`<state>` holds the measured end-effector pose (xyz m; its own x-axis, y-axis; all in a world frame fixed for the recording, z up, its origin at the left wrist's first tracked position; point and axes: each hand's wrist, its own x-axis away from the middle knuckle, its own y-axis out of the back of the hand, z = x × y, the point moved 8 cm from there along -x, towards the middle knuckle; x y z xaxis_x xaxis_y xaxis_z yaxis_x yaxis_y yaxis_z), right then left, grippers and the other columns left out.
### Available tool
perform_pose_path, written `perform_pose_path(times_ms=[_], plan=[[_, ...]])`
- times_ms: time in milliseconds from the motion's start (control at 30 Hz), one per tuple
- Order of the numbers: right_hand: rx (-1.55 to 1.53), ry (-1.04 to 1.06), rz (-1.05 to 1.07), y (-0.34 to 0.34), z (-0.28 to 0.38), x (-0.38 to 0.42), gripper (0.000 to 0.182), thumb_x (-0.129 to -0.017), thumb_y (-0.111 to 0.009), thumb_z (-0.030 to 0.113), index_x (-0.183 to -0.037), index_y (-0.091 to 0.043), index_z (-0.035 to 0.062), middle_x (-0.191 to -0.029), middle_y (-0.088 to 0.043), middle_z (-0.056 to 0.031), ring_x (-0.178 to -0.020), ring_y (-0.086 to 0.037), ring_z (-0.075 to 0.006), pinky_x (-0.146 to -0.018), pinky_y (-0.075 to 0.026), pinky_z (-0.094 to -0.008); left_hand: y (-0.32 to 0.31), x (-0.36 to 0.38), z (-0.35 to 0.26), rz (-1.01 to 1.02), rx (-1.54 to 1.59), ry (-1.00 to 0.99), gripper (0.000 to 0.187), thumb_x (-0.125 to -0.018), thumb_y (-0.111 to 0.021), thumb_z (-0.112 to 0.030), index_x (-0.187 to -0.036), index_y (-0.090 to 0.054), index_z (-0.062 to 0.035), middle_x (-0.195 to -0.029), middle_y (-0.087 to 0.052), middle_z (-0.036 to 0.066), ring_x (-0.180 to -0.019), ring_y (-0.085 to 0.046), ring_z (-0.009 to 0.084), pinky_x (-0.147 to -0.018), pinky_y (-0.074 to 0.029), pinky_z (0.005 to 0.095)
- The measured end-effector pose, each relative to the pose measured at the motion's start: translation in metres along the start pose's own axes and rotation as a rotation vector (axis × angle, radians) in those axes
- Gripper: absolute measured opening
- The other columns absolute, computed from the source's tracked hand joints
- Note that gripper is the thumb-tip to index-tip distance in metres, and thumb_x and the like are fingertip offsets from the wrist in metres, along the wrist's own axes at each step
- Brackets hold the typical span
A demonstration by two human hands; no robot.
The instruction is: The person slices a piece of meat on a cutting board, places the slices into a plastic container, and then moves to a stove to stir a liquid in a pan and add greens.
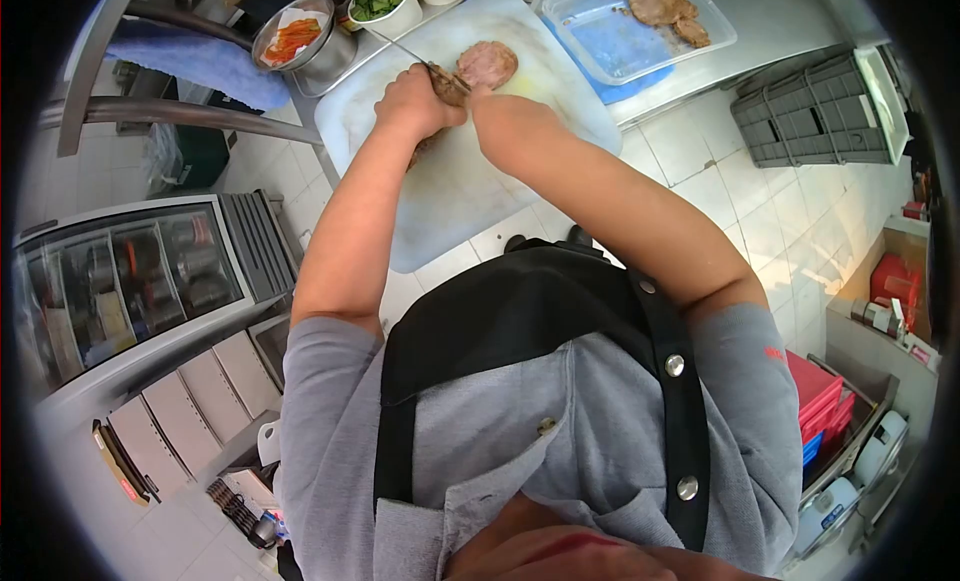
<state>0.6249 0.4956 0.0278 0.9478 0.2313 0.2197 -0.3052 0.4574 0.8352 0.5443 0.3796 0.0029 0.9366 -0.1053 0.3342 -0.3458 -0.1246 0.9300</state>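
Observation:
A pale cutting board (560,61) lies under both my hands. My left hand (413,103) is closed, its fingers curled over a browned piece of meat (449,87). My right hand (505,123) is closed round what looks like the handle of a knife, though the grip is mostly hidden. The thin knife blade (404,50) points up and left past my left fingers, over the browned piece. Just beyond my right hand lies a round, pinkish slice of meat (487,64). Another browned meat piece (426,149) shows partly beside my left wrist.
A clear plastic tub (635,76) holding browned meat slices stands right of the board. Behind on the left are a metal bowl (338,56) with orange-red food and a white container (392,23) of greens. A metal rail (200,111) runs at left; a grey crate (800,116) stands right.

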Motion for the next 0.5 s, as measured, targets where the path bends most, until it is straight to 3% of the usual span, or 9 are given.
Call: perform_pose_path(times_ms=[133, 233, 367, 500], plan=[[0.036, -0.009, -0.039, -0.002, 0.001, -0.015, 0.017, -0.085, -0.051, 0.005, -0.100, -0.054, -0.0014, -0.088, -0.068, -0.0188, -0.085, -0.067, -0.0342, -0.073, -0.053, -0.0433, 0.000, 0.001, -0.001, -0.014, -0.031, 0.015, 0.083, -0.057, -0.079, -0.043, -0.124, -0.049, -0.0054, -0.122, -0.057, 0.011, -0.115, -0.055, 0.0281, -0.095, -0.046, 0.0419], [0.004, 0.034, -0.070, -0.001, -0.003, 0.002, 0.017, -0.085, -0.050, 0.005, -0.100, -0.052, -0.0017, -0.086, -0.068, -0.0198, -0.083, -0.067, -0.0338, -0.072, -0.053, -0.0436, -0.001, 0.000, -0.001, 0.044, -0.012, 0.053, 0.082, -0.057, -0.079, -0.042, -0.124, -0.049, -0.0056, -0.122, -0.057, 0.011, -0.114, -0.055, 0.0279, -0.094, -0.046, 0.0413], [0.072, -0.031, 0.053, 0.000, -0.014, 0.043, 0.017, -0.084, -0.050, 0.004, -0.100, -0.050, -0.0018, -0.086, -0.067, -0.0208, -0.084, -0.067, -0.0332, -0.072, -0.053, -0.0436, -0.002, -0.003, -0.001, 0.057, 0.000, 0.032, 0.081, -0.057, -0.078, -0.042, -0.123, -0.049, -0.0057, -0.123, -0.056, 0.012, -0.114, -0.055, 0.0278, -0.094, -0.046, 0.0419], [0.073, -0.036, 0.045, -0.004, -0.015, 0.039, 0.017, -0.085, -0.050, 0.004, -0.100, -0.050, -0.0013, -0.088, -0.067, -0.0209, -0.085, -0.067, -0.0331, -0.073, -0.053, -0.0430, -0.002, -0.003, 0.001, 0.033, 0.003, 0.014, 0.081, -0.056, -0.078, -0.043, -0.122, -0.049, -0.0054, -0.123, -0.056, 0.012, -0.114, -0.055, 0.0282, -0.093, -0.046, 0.0431]])
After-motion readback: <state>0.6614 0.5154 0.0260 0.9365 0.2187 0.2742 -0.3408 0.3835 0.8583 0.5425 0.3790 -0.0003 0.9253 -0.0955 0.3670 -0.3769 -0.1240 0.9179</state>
